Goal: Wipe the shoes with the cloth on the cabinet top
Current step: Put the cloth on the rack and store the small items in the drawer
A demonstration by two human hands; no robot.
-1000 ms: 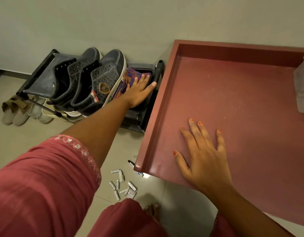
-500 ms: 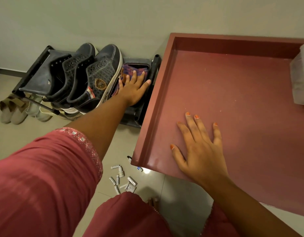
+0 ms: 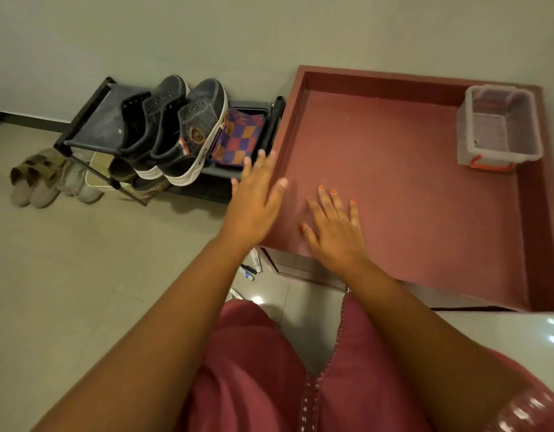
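A pair of dark high-top shoes [image 3: 173, 132] with white soles stands on the top shelf of a black shoe rack [image 3: 95, 120]. Right beside the right shoe lies a purple-and-orange checked cloth [image 3: 240, 137] on the same shelf. My left hand [image 3: 257, 194] hovers open and blurred just in front of the cloth, apart from it, fingers spread. My right hand [image 3: 335, 226] rests flat, fingers apart, on the red cabinet top [image 3: 409, 198] near its front left corner.
A clear plastic box [image 3: 500, 126] with an orange handle sits at the cabinet's back right. Beige sandals and pale shoes [image 3: 51, 182] lie on the floor under the rack. Small tubes and packets [image 3: 249, 269] are scattered on the tiles by the cabinet foot.
My left hand has lifted off the cloth and pulled back toward me, leaving the cloth on the rack shelf. The view has drawn back and the plastic box has come into sight.
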